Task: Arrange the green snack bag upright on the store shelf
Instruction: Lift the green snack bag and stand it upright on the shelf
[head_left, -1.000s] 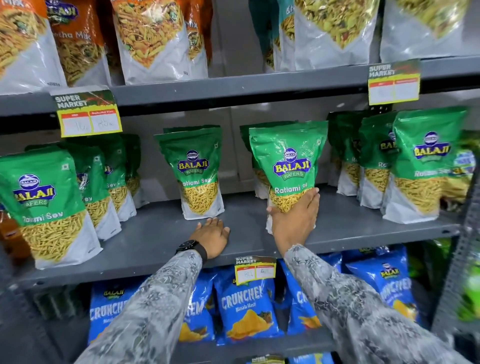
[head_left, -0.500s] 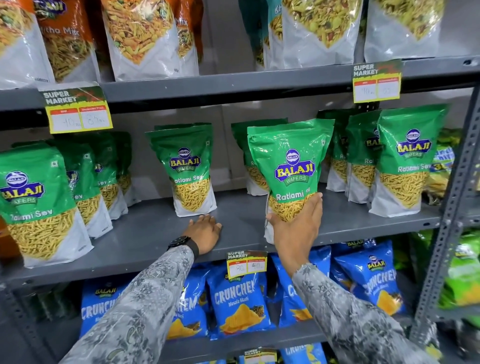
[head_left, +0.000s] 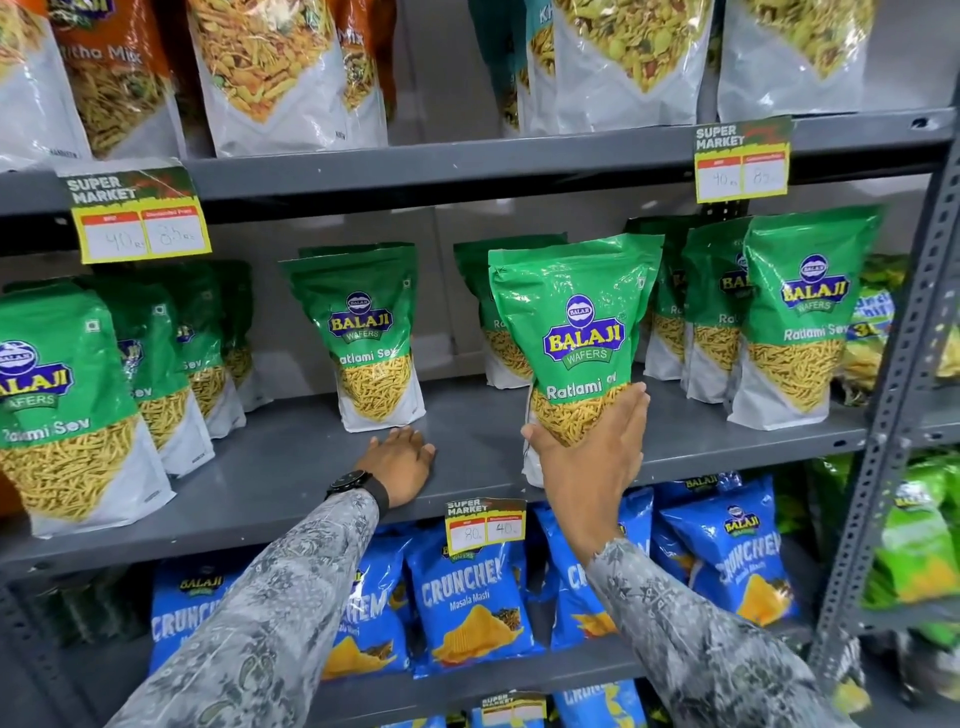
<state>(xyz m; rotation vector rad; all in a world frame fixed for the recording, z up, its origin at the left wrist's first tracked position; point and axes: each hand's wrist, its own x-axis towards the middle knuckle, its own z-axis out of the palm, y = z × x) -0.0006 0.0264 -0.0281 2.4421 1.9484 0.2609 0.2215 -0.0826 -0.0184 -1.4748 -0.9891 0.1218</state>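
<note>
A green Balaji snack bag (head_left: 576, 322) stands upright at the front edge of the grey middle shelf (head_left: 291, 467). My right hand (head_left: 592, 447) presses against its lower front, thumb on the left side and fingers spread over the yellow window. My left hand (head_left: 402, 462) lies flat on the shelf board, fingers apart, just in front of another upright green bag (head_left: 363, 332) and not touching it.
More green bags stand in rows at the left (head_left: 67, 405) and right (head_left: 795, 312) of the same shelf. Orange and white bags fill the shelf above, blue bags (head_left: 467, 597) the one below. A perforated steel upright (head_left: 893, 405) rises on the right.
The bag under my right hand has come forward to the shelf's front edge. The hand's fingers have slid up its front. My left hand stays flat on the shelf.
</note>
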